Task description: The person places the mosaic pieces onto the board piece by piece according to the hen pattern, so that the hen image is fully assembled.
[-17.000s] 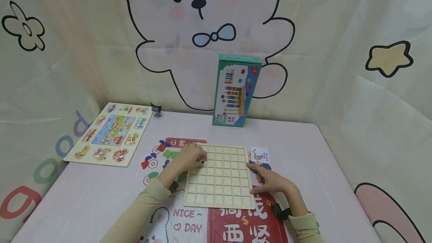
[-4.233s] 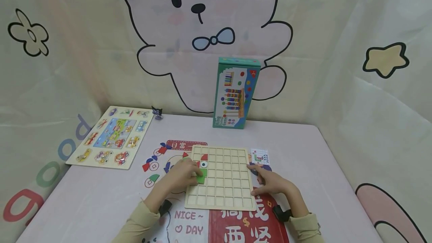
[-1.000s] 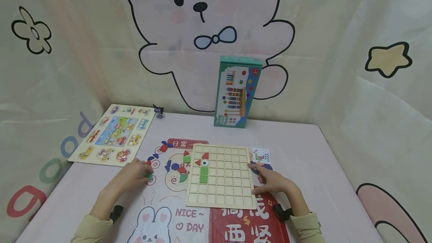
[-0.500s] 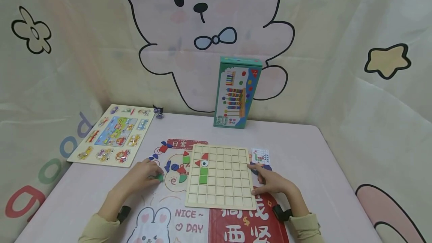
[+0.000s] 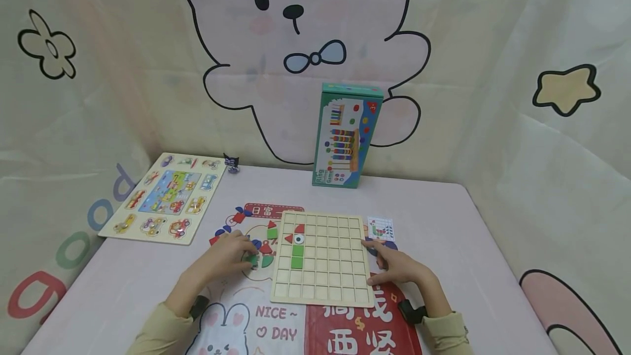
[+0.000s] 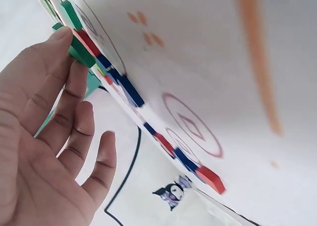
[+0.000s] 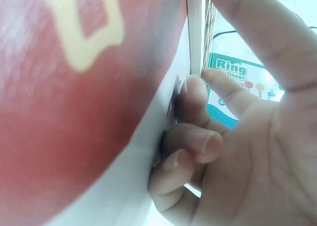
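My left hand (image 5: 229, 256) pinches a green quarter-circle tile (image 6: 80, 50) between thumb and index finger, just left of the wooden grid board (image 5: 335, 275); its other fingers are loosely bent. On the board's left side sit a red rounded tile (image 5: 299, 228), a red triangle (image 5: 288, 238), an eye tile (image 5: 298, 239) and two green squares (image 5: 297, 256). My right hand (image 5: 396, 264) touches the board's right edge with thumb and index finger spread apart, its remaining fingers bent beneath. Another green quarter-circle tile (image 5: 268, 260) lies between the left hand and the board.
Several red, blue and green tiles (image 5: 239, 216) lie left of the board on a printed mat (image 5: 276, 322). A pattern card (image 5: 380, 229) sits at the board's upper right. Further back are a picture puzzle (image 5: 197, 223), a small figurine (image 5: 230, 163) and an upright box (image 5: 347, 136).
Since 17 seconds ago, red tiles and green squares have joined the eye tile on the board. Over the last second, my left hand carried the green tile rightward; the right hand stayed put.
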The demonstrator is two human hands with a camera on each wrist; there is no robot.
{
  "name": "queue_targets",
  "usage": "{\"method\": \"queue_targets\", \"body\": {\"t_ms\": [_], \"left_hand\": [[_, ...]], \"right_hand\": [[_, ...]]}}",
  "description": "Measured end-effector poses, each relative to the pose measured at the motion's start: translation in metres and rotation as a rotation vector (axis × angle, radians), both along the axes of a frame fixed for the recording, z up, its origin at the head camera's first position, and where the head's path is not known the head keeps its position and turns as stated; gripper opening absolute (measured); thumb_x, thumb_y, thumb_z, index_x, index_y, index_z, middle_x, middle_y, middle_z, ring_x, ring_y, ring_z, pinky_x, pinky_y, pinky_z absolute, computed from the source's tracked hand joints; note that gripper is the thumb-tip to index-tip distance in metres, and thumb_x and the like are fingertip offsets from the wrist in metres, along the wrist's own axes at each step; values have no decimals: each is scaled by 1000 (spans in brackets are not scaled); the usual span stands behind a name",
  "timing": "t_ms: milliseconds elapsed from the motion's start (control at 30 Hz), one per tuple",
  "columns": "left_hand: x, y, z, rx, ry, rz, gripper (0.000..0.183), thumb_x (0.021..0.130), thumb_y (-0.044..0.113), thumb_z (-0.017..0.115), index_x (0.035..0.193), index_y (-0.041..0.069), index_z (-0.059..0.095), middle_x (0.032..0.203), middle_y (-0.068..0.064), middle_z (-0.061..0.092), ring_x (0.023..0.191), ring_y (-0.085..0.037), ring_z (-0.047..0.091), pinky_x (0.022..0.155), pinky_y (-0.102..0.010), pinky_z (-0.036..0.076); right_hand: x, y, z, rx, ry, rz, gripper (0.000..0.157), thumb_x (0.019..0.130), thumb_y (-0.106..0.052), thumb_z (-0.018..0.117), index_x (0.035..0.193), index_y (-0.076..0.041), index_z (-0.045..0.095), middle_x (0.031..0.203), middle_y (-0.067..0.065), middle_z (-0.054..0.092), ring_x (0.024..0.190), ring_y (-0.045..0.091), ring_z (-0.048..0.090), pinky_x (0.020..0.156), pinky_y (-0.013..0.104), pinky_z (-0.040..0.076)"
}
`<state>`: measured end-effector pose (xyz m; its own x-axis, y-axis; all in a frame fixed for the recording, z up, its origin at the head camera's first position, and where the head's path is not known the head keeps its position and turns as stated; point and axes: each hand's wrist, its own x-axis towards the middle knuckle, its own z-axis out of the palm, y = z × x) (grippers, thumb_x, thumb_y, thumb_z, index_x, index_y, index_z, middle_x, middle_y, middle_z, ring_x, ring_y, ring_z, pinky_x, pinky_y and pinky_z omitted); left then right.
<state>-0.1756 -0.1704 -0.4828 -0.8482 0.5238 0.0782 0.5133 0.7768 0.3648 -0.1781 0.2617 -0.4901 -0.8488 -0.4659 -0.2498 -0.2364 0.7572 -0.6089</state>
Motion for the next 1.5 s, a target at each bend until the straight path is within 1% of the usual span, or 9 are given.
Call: {"method": "queue_targets", "body": {"t_ms": [233,533,700,800,933,1067,1267,1333,1500], "left_hand": [[-3,16,1,-6,29,-69,22,72,23,77,94,19,73,88,11,64,85,-8,47,79,-37,42],[-4,40,5,10,-19,-92,20,77,25,74,96,21,72,91,13,62,87,-8,44,86,-38,39],[-5,52,6,-4,-27,-127,21,77,25,73,98,22,72,94,12,63,94,-11,48,91,-42,38],[-5,59,4,-18,-25,-155,21,76,25,73,97,23,72,95,12,63,93,-10,48,88,-40,38],[-5,67,0,-34,5,-204,21,74,27,74,95,24,72,92,14,64,90,-8,48,84,-36,39],[-3,75,0,-44,7,-225,20,75,27,75,94,25,73,91,15,64,93,-9,50,89,-39,39],[0,84,0,-61,18,-244,22,75,26,74,97,24,72,93,14,65,100,-12,53,99,-49,35],[1,86,-1,-67,31,-255,23,75,25,74,97,24,72,92,14,64,97,-10,52,98,-47,36],[4,91,1,-85,59,-261,25,73,24,75,98,24,72,91,14,64,91,-8,50,86,-35,40]], "right_hand": [[0,0,1,0,-14,-6,90,69,-41,78,143,-14,34,77,4,45,64,12,39,52,22,35],[-1,0,0,-1,-12,-8,91,68,-42,78,143,-14,34,77,4,44,66,12,40,52,22,36],[-1,0,0,0,-9,-5,91,68,-42,78,142,-14,35,76,4,45,65,11,40,52,22,35],[-1,0,0,3,-8,-3,91,68,-42,78,142,-14,35,76,3,45,64,11,40,51,21,34],[-1,0,0,5,-10,-4,90,68,-42,78,142,-15,35,76,3,45,64,11,40,52,22,34],[-2,0,-1,9,-13,-9,90,68,-42,78,143,-15,34,76,3,45,64,11,40,52,22,35],[-1,0,-1,13,-15,-20,91,68,-42,78,143,-16,34,77,4,44,66,13,41,53,23,36],[-1,-1,-1,10,-17,-23,91,68,-42,78,143,-16,34,77,4,44,67,13,41,53,23,37],[-1,-1,1,11,-22,-26,91,68,-42,79,143,-16,35,77,4,44,68,14,42,53,23,37]]}}
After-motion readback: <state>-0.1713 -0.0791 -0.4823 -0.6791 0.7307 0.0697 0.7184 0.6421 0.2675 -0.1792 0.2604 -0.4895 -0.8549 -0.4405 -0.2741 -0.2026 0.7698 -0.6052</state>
